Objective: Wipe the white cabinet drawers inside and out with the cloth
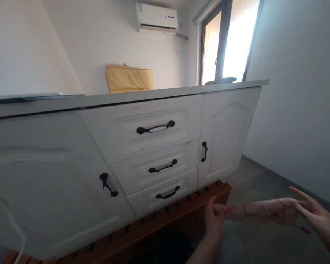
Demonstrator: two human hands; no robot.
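A pale rolled sheet with red markings (260,212) lies stretched between my two hands, low at the right. My left hand (213,217) grips its left end, fingers curled round it. My right hand (316,214) touches the right end with fingers spread and straight. Both hands hover over the grey floor, just in front of a white cabinet (143,146).
The cabinet has three drawers with black handles (156,128) and a door on each side. It stands on a wooden slatted base (165,216). An air conditioner (156,17), a yellow cushion (129,79) and a bright window (228,40) lie beyond. A white cable (15,227) hangs at left.
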